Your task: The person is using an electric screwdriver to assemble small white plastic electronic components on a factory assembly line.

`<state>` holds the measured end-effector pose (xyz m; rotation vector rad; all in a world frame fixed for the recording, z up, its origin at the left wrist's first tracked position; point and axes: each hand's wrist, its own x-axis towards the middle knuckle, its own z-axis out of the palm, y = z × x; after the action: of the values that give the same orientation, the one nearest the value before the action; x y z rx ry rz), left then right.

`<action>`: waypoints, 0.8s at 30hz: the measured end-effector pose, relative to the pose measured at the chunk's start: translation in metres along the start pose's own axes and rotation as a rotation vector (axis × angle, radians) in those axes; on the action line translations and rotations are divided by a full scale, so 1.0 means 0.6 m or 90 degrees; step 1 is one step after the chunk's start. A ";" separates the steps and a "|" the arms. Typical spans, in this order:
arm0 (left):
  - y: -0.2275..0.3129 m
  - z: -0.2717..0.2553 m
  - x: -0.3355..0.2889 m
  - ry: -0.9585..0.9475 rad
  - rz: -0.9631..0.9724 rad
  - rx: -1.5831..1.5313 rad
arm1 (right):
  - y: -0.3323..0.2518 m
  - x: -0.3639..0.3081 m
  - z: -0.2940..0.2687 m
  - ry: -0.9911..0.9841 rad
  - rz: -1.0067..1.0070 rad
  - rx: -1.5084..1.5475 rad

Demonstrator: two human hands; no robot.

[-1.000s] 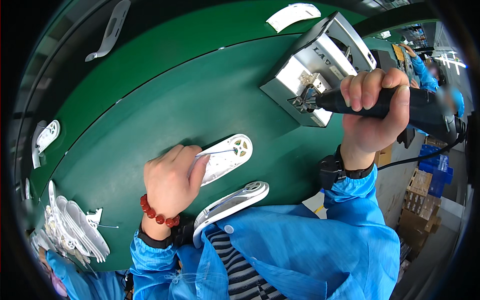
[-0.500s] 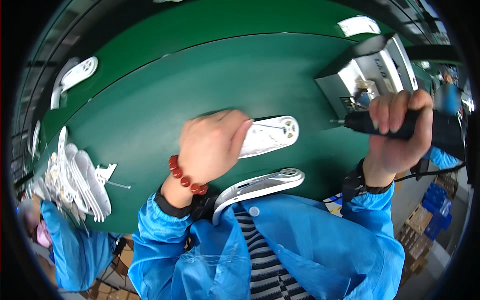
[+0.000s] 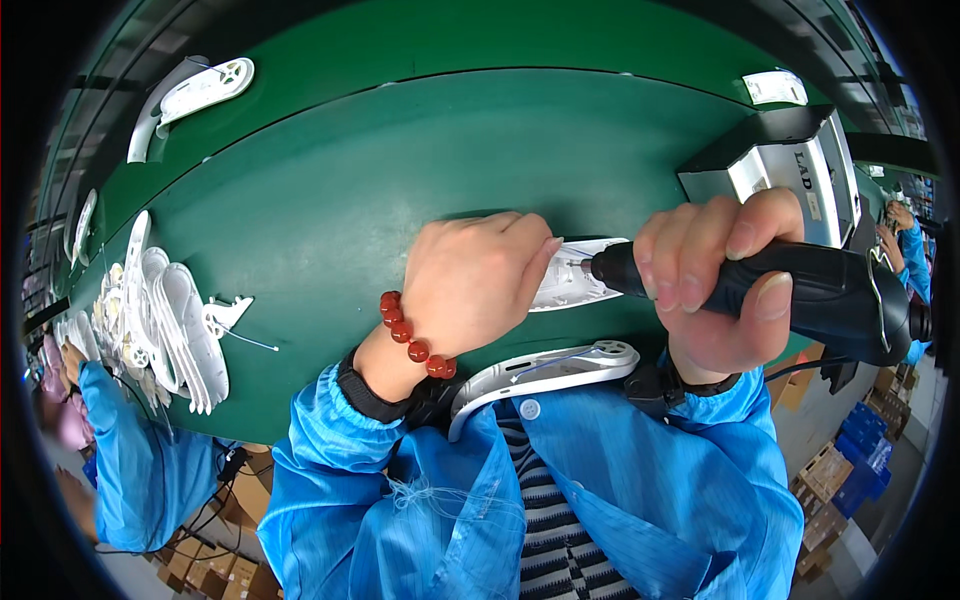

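Observation:
My left hand (image 3: 482,268) is closed on a white plastic shell (image 3: 574,290), pinning it to the green table. Its fingers and palm cover the shell's left end. In my right hand (image 3: 715,285) is a black electric screwdriver (image 3: 835,300), held level. The screwdriver's tip points left and reaches over the round end of the shell; whether it touches a screw I cannot tell. Close to my body, a second white shell (image 3: 545,374) with a blue wire lies at the table's near edge.
A stack of white shells (image 3: 180,320) lies at the left, by a small white part (image 3: 228,315). Further shells (image 3: 208,88) sit on the far strip. At the right stands a grey box (image 3: 765,150). A co-worker's blue sleeve (image 3: 155,450) shows at lower left.
My right hand has brought the screwdriver leftward, from beside the box to over the shell. My left hand stays on the shell. The whole view has shifted slightly.

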<state>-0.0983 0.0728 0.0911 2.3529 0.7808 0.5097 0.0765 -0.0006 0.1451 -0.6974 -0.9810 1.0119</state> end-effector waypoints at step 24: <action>-0.093 -0.070 0.176 0.136 0.044 0.265 | -0.127 0.006 -0.034 0.019 -0.315 -0.088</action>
<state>-0.0630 0.1941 0.1034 2.7464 0.9830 0.6917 0.1236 -0.0278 0.2021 -0.5415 -1.1332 0.5035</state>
